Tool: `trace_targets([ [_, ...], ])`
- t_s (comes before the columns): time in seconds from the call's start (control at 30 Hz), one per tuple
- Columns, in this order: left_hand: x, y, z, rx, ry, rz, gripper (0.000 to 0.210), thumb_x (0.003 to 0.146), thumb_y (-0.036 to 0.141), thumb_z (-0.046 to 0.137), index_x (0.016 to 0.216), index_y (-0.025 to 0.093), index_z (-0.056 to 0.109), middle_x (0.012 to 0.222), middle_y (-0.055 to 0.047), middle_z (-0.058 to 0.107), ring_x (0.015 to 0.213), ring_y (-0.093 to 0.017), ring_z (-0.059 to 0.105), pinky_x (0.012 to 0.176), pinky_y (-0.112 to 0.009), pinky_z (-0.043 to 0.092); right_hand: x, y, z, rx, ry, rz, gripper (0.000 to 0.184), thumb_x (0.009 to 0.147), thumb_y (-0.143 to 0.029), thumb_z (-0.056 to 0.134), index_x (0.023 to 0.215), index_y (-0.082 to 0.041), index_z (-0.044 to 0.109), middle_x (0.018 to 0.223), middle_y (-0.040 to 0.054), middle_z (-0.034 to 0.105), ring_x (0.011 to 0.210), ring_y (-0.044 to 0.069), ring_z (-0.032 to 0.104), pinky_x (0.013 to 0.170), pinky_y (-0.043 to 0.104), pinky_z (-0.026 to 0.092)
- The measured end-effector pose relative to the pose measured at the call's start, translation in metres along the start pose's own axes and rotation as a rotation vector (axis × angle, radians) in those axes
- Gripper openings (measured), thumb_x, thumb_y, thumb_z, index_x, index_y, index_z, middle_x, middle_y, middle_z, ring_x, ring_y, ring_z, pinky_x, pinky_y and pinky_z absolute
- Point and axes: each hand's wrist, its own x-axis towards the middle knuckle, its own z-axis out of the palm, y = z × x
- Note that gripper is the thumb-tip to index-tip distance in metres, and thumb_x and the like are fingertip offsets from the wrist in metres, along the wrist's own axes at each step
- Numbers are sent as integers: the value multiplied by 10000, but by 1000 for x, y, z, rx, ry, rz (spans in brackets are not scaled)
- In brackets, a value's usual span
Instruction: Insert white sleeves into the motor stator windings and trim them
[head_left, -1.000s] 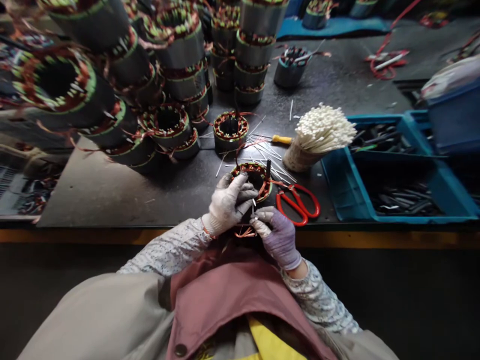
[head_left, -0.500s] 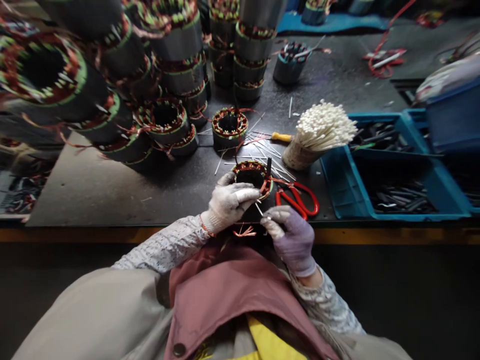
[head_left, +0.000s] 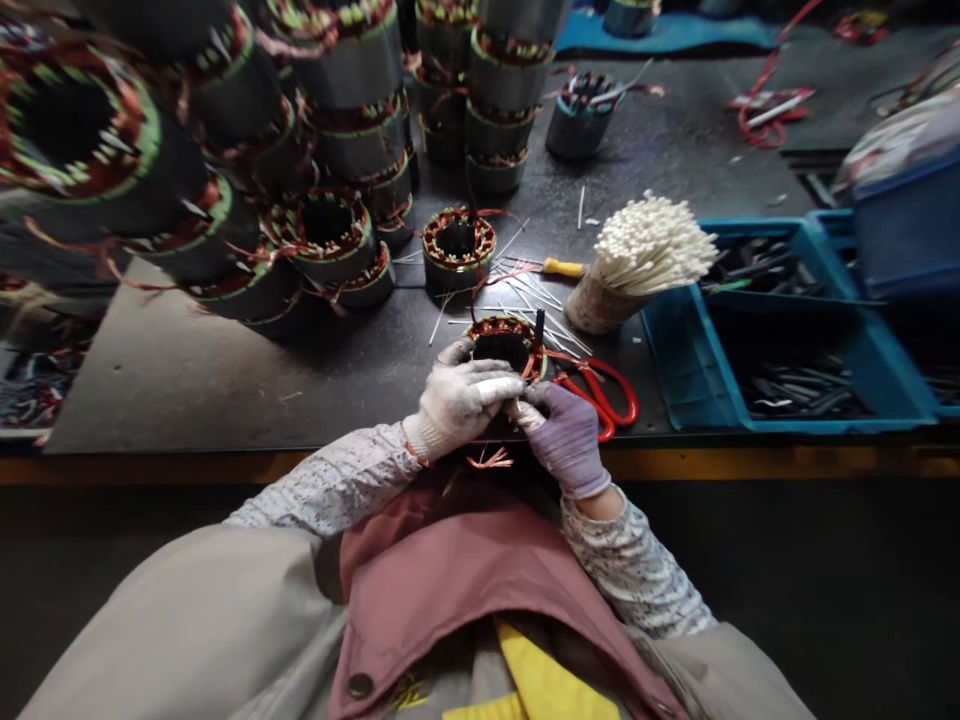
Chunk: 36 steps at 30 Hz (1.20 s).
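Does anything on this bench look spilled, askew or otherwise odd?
Loose white sticks lie crisscrossed on the bench beyond the ring of wire, looking spilled, since a tidy white bunch stands in a cup. The gloves seem mismatched: whitish on the left hand, purple on the right hand. Nothing looks clearly damaged.

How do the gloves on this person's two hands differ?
The left glove is whitish; the right glove is mostly purple. The left glove's cuff meets the patterned sleeve, while bare wrist shows below the right glove. The left glove's fingers reach across the near side of the wire ring; the right glove's fingers look more bent. Both look smudged at the fingers.
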Motion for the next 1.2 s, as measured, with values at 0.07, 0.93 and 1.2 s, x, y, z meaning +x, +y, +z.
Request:
trace_targets([
  [0.07,1,-2,1,6,-2,18,195,902,230,507,949,264,693,985,-8,751,989,-164,691,1085,-456,325,1,1,0,-135,31,-91,194,871,-347,582,785,-193,664,722,49,688,652,165,620,593,270,452],
  [0.93,37,-18,-57,503,-723,200,363,906,136,437,1223,246,576,1063,-92,678,971,-223,637,837,-363,497,80,37,-60,177,455,191,224,840,-396,596,892,-181,633,786,56,656,653,150,607,555,274,485],
  [1.2,25,-23,-60,287,-582,90,459,852,205,535,1297,313,512,1144,-45,653,1027,-216,594,870,-312,466,109,61,-70,-318,413,-26,196,819,-332,671,800,-140,709,862,121,683,885,217,625,821,350,482],
])
